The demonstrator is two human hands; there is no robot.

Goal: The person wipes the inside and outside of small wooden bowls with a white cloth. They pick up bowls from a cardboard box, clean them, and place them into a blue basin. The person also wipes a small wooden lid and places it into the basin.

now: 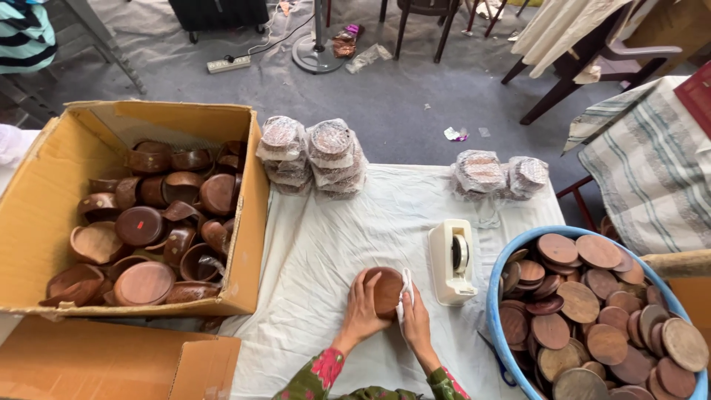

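My left hand [361, 307] grips a small round brown wooden bowl [387, 287], held on its side over the white table cover [326, 237]. My right hand [416, 320] presses a white cloth [404, 290] against the bowl's right side. Both hands sit near the table's front edge, just left of a white tape dispenser [452, 261].
An open cardboard box [44, 192] at the left holds several wooden bowls. A blue tub [493, 296] at the right is full of round wooden lids. Plastic-wrapped stacks [315, 155] and more wrapped stacks [500, 176] stand along the far edge. Chairs and a striped cloth lie beyond.
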